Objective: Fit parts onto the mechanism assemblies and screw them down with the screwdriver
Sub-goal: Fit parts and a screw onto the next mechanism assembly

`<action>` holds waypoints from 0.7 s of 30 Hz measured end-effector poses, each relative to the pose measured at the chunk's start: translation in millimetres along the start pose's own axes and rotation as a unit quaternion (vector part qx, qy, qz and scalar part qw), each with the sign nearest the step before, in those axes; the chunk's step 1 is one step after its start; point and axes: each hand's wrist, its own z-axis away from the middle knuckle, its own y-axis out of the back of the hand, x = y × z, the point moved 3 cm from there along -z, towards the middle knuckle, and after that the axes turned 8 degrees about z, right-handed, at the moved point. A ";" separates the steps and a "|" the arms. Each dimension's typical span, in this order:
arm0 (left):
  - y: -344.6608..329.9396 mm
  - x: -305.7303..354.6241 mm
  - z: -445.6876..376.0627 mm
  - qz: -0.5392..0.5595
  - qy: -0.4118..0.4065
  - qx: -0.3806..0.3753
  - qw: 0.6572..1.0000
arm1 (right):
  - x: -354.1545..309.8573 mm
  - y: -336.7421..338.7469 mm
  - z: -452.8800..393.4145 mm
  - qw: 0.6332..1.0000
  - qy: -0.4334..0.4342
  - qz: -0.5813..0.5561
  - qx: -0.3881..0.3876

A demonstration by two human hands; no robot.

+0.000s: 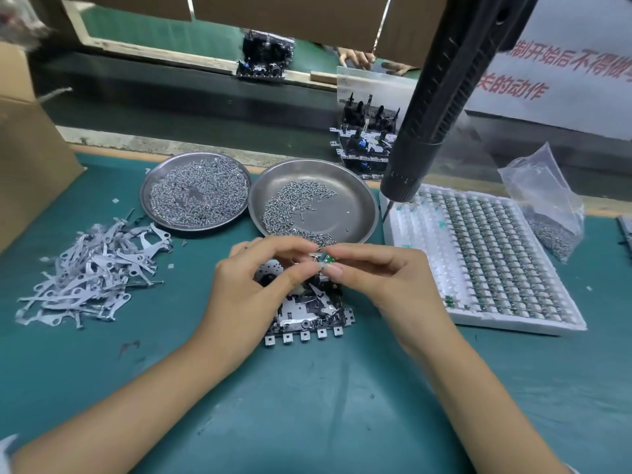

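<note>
A metal mechanism assembly [307, 316] lies on the green mat in front of me, with a row of square tabs along its near edge. Just above it, my left hand [253, 282] and my right hand [383, 278] meet fingertip to fingertip. Together they pinch a small part with a green board [327, 260]. A black electric screwdriver [434, 107] hangs from above at the right, its bit pointing down near the white tray. Neither hand touches it.
Two round steel dishes [155, 186] [362, 206] hold several screws. A heap of grey metal levers [92, 268] lies left. A white tray of small parts [478, 258] and a plastic bag of screws [547, 213] sit right. Stacked assemblies [366, 142] stand behind.
</note>
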 end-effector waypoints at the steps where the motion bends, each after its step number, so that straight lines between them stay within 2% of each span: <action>1: 0.0 0.3 -0.2 -0.001 0.001 0.000 1.000 | 0.1 0.4 0.0 1.000 0.004 0.003 0.001; 13: -0.8 3.2 -1.7 -0.026 -0.006 0.009 1.000 | 2.1 -1.3 0.1 1.000 0.011 0.000 -0.002; 21: -2.3 6.4 -2.0 -0.044 -0.044 0.003 0.998 | 0.5 -2.7 2.3 0.999 0.032 0.015 -0.010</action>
